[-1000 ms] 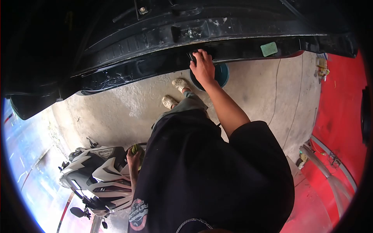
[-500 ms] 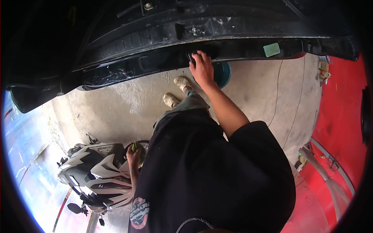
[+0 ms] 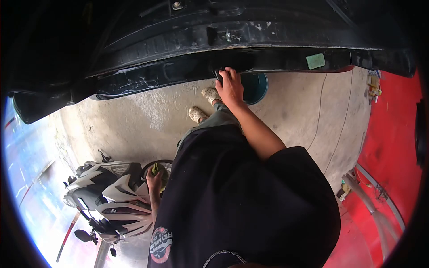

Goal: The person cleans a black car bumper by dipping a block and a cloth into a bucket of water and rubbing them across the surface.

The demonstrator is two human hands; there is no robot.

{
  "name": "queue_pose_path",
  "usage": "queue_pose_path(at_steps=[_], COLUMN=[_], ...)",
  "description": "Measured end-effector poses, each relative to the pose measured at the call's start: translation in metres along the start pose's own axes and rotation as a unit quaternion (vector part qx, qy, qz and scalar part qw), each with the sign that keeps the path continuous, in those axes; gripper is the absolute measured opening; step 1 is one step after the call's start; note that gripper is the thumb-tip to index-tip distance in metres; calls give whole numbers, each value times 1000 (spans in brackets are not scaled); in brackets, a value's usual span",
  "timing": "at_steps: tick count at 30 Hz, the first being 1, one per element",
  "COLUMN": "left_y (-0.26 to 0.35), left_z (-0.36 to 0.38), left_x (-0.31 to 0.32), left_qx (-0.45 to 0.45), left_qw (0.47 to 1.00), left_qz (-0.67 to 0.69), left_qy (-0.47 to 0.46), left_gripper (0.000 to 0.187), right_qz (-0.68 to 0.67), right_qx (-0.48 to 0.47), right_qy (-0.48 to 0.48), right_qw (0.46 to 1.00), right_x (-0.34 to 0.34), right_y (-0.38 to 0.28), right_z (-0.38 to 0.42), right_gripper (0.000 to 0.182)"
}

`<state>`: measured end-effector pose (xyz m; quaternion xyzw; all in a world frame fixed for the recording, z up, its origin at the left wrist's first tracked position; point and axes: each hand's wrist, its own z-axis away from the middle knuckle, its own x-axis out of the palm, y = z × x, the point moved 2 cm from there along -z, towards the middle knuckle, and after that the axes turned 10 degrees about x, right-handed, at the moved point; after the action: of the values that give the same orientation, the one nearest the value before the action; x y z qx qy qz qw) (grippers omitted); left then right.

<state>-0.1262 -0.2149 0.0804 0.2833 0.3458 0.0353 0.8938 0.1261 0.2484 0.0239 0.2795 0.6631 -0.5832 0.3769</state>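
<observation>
My right hand (image 3: 231, 89) is closed on a small black block (image 3: 219, 74) and presses it to the glossy black bumper (image 3: 178, 71), close to the lower edge. The block's far side is hidden by the bumper's dark colour and my fingers. To the right, a green rectangular pad (image 3: 315, 61) lies on the bumper. My left hand (image 3: 154, 181) hangs low at my side, its fingers wrapped round a yellow-green cloth-like thing (image 3: 155, 169), partly hidden in the grip.
A teal bucket (image 3: 255, 89) stands on the concrete floor (image 3: 290, 111) under the bumper, beside my feet in pale clogs (image 3: 196, 114). Behind me on the left is a parked motorcycle (image 3: 114, 192). Thin lines or cords run along the floor on the right, near a red wall (image 3: 393, 147).
My right hand has slid a little left and toward me along the bumper with the black block. The left hand keeps its hold; the whole view has shifted slightly.
</observation>
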Motion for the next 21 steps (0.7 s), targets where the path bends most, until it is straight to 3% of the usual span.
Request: queue_pose_path(at_steps=[6,13,16,21], left_y=[-6,9,3,15], left_z=[0,4,3,6], left_x=[4,3,4,3], left_qx=[28,21,17,7], left_qw=[999,999,1000,1000], left_qz=[-26,23,7,-23], left_qy=[5,4,7,4], left_gripper=[50,50,50,51], right_qz=[-22,-25,-49,-49], right_qx=[-11,20,-14,7], right_qy=[3,-62,-21,-27], right_qw=[1000,998,999,998], right_x=[8,7,12,19], right_y=[-19,-15,-24,-30], right_z=[-37,3,-21,-27], right_gripper=[37,41,41,39])
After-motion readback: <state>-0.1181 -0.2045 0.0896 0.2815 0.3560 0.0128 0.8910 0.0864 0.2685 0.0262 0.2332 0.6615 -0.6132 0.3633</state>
